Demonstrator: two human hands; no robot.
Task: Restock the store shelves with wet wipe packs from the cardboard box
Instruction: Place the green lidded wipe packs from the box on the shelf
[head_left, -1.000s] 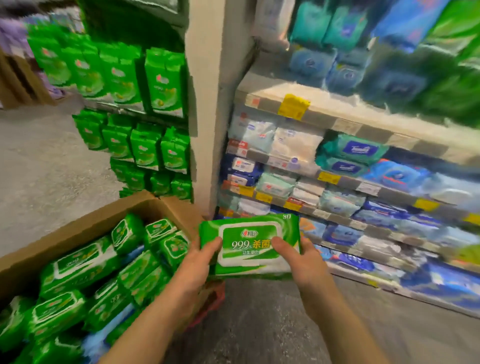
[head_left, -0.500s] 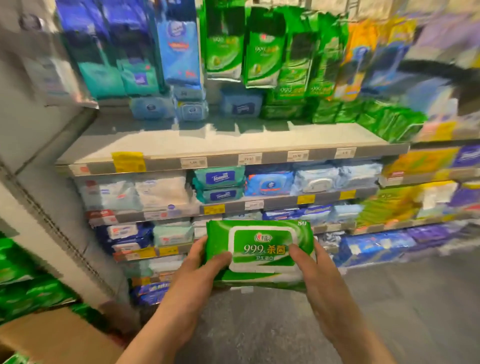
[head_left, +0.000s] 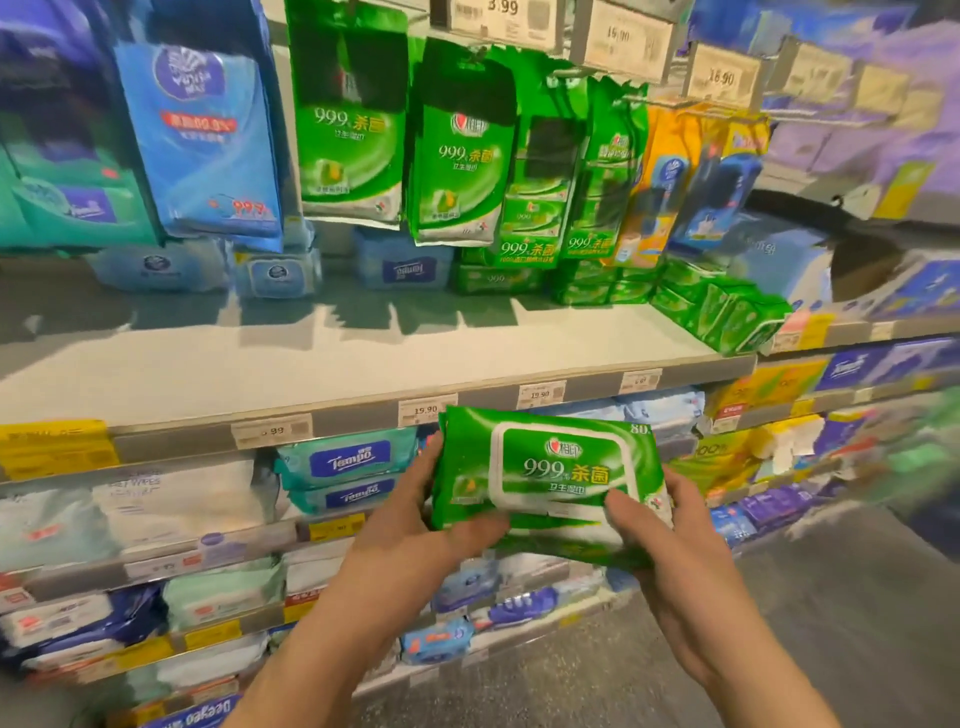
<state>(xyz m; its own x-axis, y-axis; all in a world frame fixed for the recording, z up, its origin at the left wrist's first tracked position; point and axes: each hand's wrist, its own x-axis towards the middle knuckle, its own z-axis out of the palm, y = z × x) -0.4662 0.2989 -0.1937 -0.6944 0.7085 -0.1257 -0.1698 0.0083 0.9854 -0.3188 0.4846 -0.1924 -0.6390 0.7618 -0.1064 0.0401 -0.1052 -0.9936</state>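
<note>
A green wet wipe pack (head_left: 550, 475) with a white lid label is held level in front of the shelves, just below the front edge of the wide shelf (head_left: 363, 364). My left hand (head_left: 415, 540) grips its left end, thumb on top. My right hand (head_left: 670, 561) grips its right end, thumb across the lower label. More packs seem stacked under the top one. The cardboard box is out of view.
The wide shelf has bare board at front; small green packs (head_left: 722, 317) lie at its back right and blue packs (head_left: 400, 265) at the back. Green bags (head_left: 457, 156) hang above. Lower shelves hold Tempo packs (head_left: 348, 462) and other wipes. Grey floor lies at bottom right.
The view has swung right and up from the box to the shelves. Both hands have carried the pack higher, up to the wide shelf's edge.
</note>
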